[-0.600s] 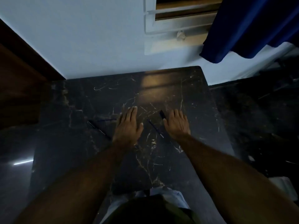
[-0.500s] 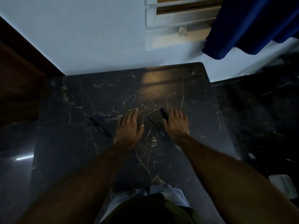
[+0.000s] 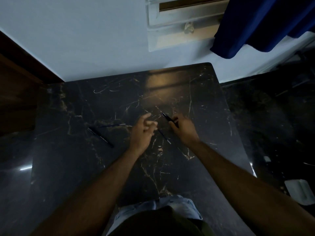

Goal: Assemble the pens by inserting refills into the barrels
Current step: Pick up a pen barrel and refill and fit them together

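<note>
On the dark marble table [image 3: 196, 92] my right hand [image 3: 185, 128] grips a dark pen barrel [image 3: 166, 117], whose far end sticks out past my fingers toward the upper left. My left hand [image 3: 142, 133] is lifted with its fingers curled; whether it pinches anything is hard to tell in the dim light. A thin refill [image 3: 164, 136] lies on the table between my two hands. To the left a second dark barrel [image 3: 100, 137] lies slanted, and a second thin refill [image 3: 113, 125] lies just beyond it.
The table stands against a pale wall with a window frame [image 3: 172, 21] and a blue curtain [image 3: 262, 23] at upper right. A wooden surface [image 3: 15, 92] borders the left. Dark glossy floor lies on both sides, with a white object [image 3: 300, 191] at lower right.
Both hands lay flat on the table before. Now my right hand has closed around the barrel near it, and my left hand has risen with its fingers curled.
</note>
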The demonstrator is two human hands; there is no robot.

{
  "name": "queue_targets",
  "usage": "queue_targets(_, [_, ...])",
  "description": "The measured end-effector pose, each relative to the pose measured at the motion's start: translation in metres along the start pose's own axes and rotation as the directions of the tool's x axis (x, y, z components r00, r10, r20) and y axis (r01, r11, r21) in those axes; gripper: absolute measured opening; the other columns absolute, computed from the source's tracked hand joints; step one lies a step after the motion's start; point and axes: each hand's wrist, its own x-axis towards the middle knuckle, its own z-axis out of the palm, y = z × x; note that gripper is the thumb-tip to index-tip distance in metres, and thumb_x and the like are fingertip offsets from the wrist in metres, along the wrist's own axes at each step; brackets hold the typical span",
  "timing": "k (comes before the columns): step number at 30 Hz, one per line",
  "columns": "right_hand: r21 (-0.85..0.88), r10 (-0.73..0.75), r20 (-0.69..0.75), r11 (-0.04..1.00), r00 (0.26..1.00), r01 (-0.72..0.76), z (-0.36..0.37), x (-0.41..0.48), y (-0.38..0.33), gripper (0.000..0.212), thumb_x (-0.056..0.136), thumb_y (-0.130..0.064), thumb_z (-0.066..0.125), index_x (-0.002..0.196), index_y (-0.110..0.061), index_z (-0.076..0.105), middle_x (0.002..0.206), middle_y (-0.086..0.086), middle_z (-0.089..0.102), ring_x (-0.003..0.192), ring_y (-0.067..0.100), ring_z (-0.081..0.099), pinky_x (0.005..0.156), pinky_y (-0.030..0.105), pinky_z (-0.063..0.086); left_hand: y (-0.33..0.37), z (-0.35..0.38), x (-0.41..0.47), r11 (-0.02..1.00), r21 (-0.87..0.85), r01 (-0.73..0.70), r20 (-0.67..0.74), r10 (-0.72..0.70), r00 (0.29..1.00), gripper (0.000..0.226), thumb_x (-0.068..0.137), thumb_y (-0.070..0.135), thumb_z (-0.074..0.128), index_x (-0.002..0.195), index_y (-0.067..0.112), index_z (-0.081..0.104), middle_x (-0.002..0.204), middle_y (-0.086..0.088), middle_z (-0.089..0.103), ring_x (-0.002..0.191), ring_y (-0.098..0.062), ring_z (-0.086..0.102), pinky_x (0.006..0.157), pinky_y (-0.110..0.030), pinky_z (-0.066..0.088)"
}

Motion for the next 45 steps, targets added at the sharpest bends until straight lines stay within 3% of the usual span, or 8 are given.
queue_targets(2, [0.123, -0.15, -0.009, 0.981, 0.989, 0.15, -0.014, -0.022, -0.009, 0.01, 0.103, -0.019, 0.06, 0.112, -0.014, 0.059, 0.094, 0.002, 0.063, 0.076, 0.018, 0.062, 0.065, 0.035, 0.05, 0.015, 0.003, 0.001, 0.973, -0.222, 0.061, 0.1, -0.04, 0.994, 0.038, 0.106, 0.019, 0.066, 0.143, 0.02, 0.059, 0.11, -0.005, 0.079, 0.095, -0.022, 0.08, 0.079, -0.036, 0.067])
queue_targets(6, [0.129, -0.297, -0.052, 0.945, 0.954, 0.301, -0.034, -0.061, -0.023, 0.015, 0.105, -0.012, 0.055, 0.118, -0.006, 0.058, 0.094, 0.0, 0.061, 0.073, 0.013, 0.056, 0.061, 0.027, 0.045, 0.028, 0.01, -0.013, 0.959, -0.282, 0.012, 0.112, 0.021, 0.994, 0.013, 0.101, 0.021, 0.074, 0.113, 0.022, 0.077, 0.099, -0.003, 0.083, 0.084, -0.021, 0.082, 0.069, -0.031, 0.066])
queue_targets(10, [0.089, -0.315, -0.042, 0.944, 0.948, 0.318, -0.037, -0.087, -0.029, 0.017, 0.107, -0.011, 0.051, 0.117, -0.005, 0.062, 0.098, 0.003, 0.062, 0.083, 0.016, 0.055, 0.068, 0.03, 0.044, 0.026, 0.012, -0.03, 0.963, -0.268, 0.041, 0.14, -0.003, 0.99, 0.011, 0.099, 0.021, 0.077, 0.107, 0.015, 0.079, 0.091, -0.007, 0.083, 0.078, -0.019, 0.081, 0.066, -0.029, 0.065])
queue_targets(25, [-0.081, -0.296, -0.01, 0.952, 0.955, 0.295, -0.043, -0.099, -0.003, 0.024, 0.109, -0.034, 0.046, 0.118, -0.02, 0.063, 0.069, -0.002, 0.061, 0.052, 0.016, 0.056, 0.046, 0.035, 0.047, 0.021, 0.009, -0.021, 0.989, -0.143, 0.019, 0.357, 0.034, 0.933, 0.011, 0.097, 0.008, 0.076, 0.107, 0.01, 0.079, 0.095, -0.003, 0.083, 0.089, -0.019, 0.082, 0.067, -0.028, 0.067])
queue_targets(30, [0.015, -0.215, 0.04, 0.977, 0.976, 0.214, -0.057, -0.09, 0.019, 0.026, 0.11, -0.038, 0.041, 0.112, -0.022, 0.061, 0.07, -0.006, 0.059, 0.056, 0.01, 0.055, 0.05, 0.03, 0.043, 0.018, -0.006, 0.003, 0.969, -0.244, 0.039, 0.229, 0.019, 0.973, 0.014, 0.098, 0.012, 0.075, 0.111, 0.011, 0.079, 0.101, -0.011, 0.082, 0.096, -0.027, 0.081, 0.072, -0.027, 0.066])
queue_targets(33, [0.088, -0.169, 0.041, 0.982, 0.985, 0.165, -0.063, -0.092, 0.036, 0.026, 0.11, -0.027, 0.042, 0.102, -0.016, 0.064, 0.072, -0.001, 0.06, 0.059, 0.013, 0.054, 0.056, 0.04, 0.047, 0.003, -0.005, 0.031, 0.994, 0.075, -0.079, 0.16, 0.066, 0.985, 0.016, 0.093, 0.01, 0.081, 0.108, 0.017, 0.079, 0.103, -0.001, 0.081, 0.097, -0.019, 0.08, 0.082, -0.028, 0.065])
queue_targets(36, [0.137, -0.178, 0.008, 0.975, 0.984, 0.175, -0.065, -0.099, 0.042, 0.032, 0.104, -0.033, 0.041, 0.097, -0.016, 0.067, 0.072, -0.003, 0.058, 0.061, 0.014, 0.053, 0.053, 0.028, 0.04, -0.012, 0.003, 0.055, 0.907, 0.392, -0.153, 0.177, 0.089, 0.98, 0.025, 0.09, 0.013, 0.086, 0.103, 0.03, 0.075, 0.104, 0.009, 0.078, 0.094, -0.002, 0.073, 0.092, -0.027, 0.061])
queue_targets(45, [0.147, -0.145, -0.063, 0.977, 0.987, 0.153, -0.057, -0.116, 0.049, 0.024, 0.103, -0.027, 0.044, 0.086, -0.024, 0.061, 0.074, -0.008, 0.056, 0.066, 0.008, 0.052, 0.058, 0.024, 0.038, -0.03, 0.012, 0.093, 0.51, 0.712, -0.483, 0.364, 0.319, 0.875, 0.018, 0.092, 0.039, 0.079, 0.106, 0.028, 0.078, 0.103, 0.007, 0.068, 0.108, -0.022, 0.06, 0.094, -0.047, 0.045])
